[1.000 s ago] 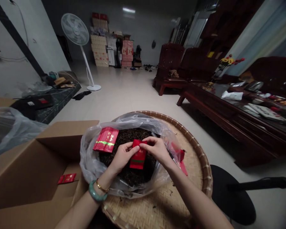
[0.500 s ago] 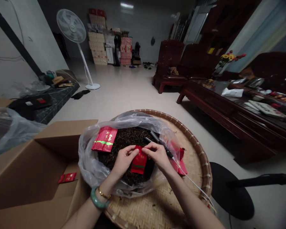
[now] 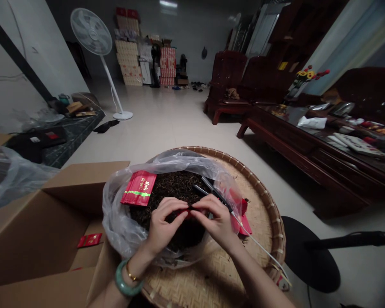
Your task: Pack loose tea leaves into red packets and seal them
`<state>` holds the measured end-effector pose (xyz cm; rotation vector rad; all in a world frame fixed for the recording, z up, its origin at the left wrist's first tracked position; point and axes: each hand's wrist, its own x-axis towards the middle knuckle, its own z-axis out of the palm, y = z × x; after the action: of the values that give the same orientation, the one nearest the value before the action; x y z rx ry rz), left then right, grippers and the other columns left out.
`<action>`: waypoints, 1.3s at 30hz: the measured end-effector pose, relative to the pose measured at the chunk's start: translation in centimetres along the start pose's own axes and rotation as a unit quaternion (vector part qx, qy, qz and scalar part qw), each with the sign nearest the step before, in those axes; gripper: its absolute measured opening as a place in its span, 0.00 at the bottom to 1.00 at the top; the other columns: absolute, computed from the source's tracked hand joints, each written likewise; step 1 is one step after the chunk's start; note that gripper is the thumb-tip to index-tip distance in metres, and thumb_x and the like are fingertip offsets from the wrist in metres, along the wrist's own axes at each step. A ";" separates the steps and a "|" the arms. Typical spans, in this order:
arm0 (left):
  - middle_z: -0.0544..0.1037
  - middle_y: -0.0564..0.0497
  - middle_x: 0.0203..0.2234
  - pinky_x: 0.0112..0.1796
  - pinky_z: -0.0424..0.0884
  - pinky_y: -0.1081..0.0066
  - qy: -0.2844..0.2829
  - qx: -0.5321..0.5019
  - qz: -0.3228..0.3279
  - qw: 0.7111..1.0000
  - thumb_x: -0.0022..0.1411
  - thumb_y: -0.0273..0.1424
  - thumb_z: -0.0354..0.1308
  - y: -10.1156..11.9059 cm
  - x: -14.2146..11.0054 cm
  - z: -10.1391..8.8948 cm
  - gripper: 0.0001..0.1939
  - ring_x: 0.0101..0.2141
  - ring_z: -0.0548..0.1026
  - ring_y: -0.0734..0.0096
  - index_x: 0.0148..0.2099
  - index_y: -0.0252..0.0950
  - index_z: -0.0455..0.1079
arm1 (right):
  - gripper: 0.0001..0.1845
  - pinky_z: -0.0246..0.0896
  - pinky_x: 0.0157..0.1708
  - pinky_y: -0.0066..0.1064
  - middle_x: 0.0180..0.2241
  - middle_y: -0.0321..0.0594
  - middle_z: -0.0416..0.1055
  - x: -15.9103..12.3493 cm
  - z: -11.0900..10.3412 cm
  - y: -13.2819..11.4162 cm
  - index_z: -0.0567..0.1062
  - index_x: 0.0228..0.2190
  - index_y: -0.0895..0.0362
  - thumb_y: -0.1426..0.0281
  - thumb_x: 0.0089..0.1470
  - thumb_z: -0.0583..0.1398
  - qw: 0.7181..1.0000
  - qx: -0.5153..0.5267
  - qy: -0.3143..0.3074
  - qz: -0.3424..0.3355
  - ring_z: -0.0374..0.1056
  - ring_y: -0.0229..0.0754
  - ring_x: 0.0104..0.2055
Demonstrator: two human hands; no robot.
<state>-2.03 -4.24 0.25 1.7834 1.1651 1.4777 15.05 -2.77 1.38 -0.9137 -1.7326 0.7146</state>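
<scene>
Over a clear plastic bag [image 3: 115,222] of dark loose tea leaves [image 3: 176,186], my left hand [image 3: 165,220] and my right hand [image 3: 216,216] pinch a small red tea packet [image 3: 188,211] from either side. Both hands are closed, fingertips at its edge; most of the packet is hidden by fingers or tipped out of sight. A stack of red packets [image 3: 139,189] with gold writing and a green stripe lies on the tea to the left. A black hair-straightener-like tool [image 3: 216,191] with a white cord rests at the bag's right side.
The bag sits on a round woven bamboo tray [image 3: 259,201]. More red packets [image 3: 244,224] lie on its right side. An open cardboard box [image 3: 83,179] at the left holds a red packet [image 3: 90,240]. A black round stand base [image 3: 311,252] is right of the tray; a white fan [image 3: 122,115] stands farther back.
The red packet between my hands has tipped from showing its front to nearly edge-on. Both hands have turned, with fingers bent over its top. The view has shifted slightly.
</scene>
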 end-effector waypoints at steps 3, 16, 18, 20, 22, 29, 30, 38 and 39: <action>0.79 0.48 0.35 0.39 0.73 0.67 -0.029 0.051 0.035 0.998 0.59 0.29 0.58 -0.6 -0.5 -0.6 0.11 0.37 0.76 0.68 0.46 0.37 0.71 | 0.07 0.64 0.28 0.28 0.30 0.39 0.68 -0.3 -0.4 -0.3 0.76 0.36 0.55 0.69 0.56 0.59 0.995 -0.049 -0.057 -0.061 0.67 0.37 0.32; 0.74 0.47 0.27 0.31 0.65 0.67 -0.269 0.421 0.242 0.832 0.64 0.30 0.51 2.0 3.0 -3.0 0.10 0.30 0.70 0.65 0.31 0.34 0.67 | 0.05 0.57 0.26 0.31 0.28 0.42 0.70 3.2 -1.3 -4.1 0.73 0.27 0.57 0.72 0.55 0.60 0.804 -0.479 -0.321 -0.143 0.64 0.44 0.32; 0.72 0.47 0.24 0.30 0.64 0.66 -0.295 0.438 0.230 0.818 0.62 0.29 0.52 2.2 3.2 -2.6 0.10 0.29 0.69 0.64 0.28 0.34 0.67 | 0.04 0.57 0.24 0.31 0.28 0.43 0.70 3.2 -0.7 -4.0 0.74 0.27 0.58 0.73 0.54 0.61 0.792 -0.489 -0.338 -0.135 0.65 0.44 0.32; 0.72 0.47 0.24 0.31 0.65 0.66 -0.312 0.438 0.218 0.814 0.61 0.28 0.53 2.1 3.3 -2.3 0.09 0.29 0.69 0.63 0.28 0.34 0.67 | 0.05 0.57 0.23 0.31 0.28 0.44 0.70 3.2 -0.3 -3.9 0.75 0.27 0.58 0.74 0.53 0.61 0.789 -0.492 -0.349 -0.117 0.65 0.44 0.32; 0.72 0.47 0.26 0.31 0.66 0.66 -0.321 0.425 0.205 0.821 0.61 0.27 0.53 2.0 3.4 -2.3 0.09 0.30 0.70 0.63 0.28 0.34 0.67 | 0.06 0.57 0.23 0.30 0.29 0.44 0.70 3.3 -0.5 -3.7 0.76 0.26 0.58 0.73 0.54 0.61 0.795 -0.487 -0.347 -0.102 0.65 0.43 0.32; 0.76 0.50 0.34 0.36 0.71 0.70 -0.244 0.178 0.085 0.950 0.62 0.28 0.53 1.4 3.7 -2.9 0.07 0.35 0.74 0.69 0.43 0.36 0.67 | 0.05 0.63 0.34 0.28 0.35 0.40 0.71 3.2 -2.1 -2.6 0.74 0.35 0.56 0.70 0.56 0.59 0.952 -0.221 -0.206 -0.049 0.66 0.39 0.36; 0.76 0.50 0.36 0.38 0.72 0.70 -0.210 0.126 0.041 0.969 0.61 0.29 0.55 1.1 3.6 -2.9 0.11 0.37 0.75 0.69 0.47 0.37 0.66 | 0.07 0.64 0.35 0.29 0.35 0.39 0.71 3.1 -2.1 -2.2 0.73 0.38 0.55 0.70 0.55 0.60 0.976 -0.150 -0.159 -0.019 0.67 0.38 0.36; 0.80 0.49 0.29 0.34 0.72 0.72 -0.094 -0.111 -0.228 0.963 0.48 0.33 0.65 0.1 3.2 -1.4 0.11 0.31 0.76 0.69 0.35 0.33 0.75 | 0.13 0.64 0.26 0.29 0.23 0.37 0.73 1.9 -0.4 0.4 0.76 0.25 0.58 0.62 0.39 0.67 0.944 0.180 -0.024 0.274 0.67 0.38 0.24; 0.79 0.49 0.28 0.33 0.71 0.73 -0.096 -0.127 -0.249 0.955 0.47 0.33 0.65 0.1 3.1 -1.3 0.11 0.30 0.75 0.70 0.33 0.33 0.75 | 0.12 0.64 0.26 0.29 0.23 0.37 0.73 1.8 -0.4 0.4 0.76 0.23 0.58 0.62 0.38 0.68 0.941 0.183 -0.019 0.282 0.67 0.38 0.23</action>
<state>-3.17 -1.74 2.18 1.3010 1.1555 1.0737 15.19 -1.03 2.10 -1.1416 -1.2976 1.3854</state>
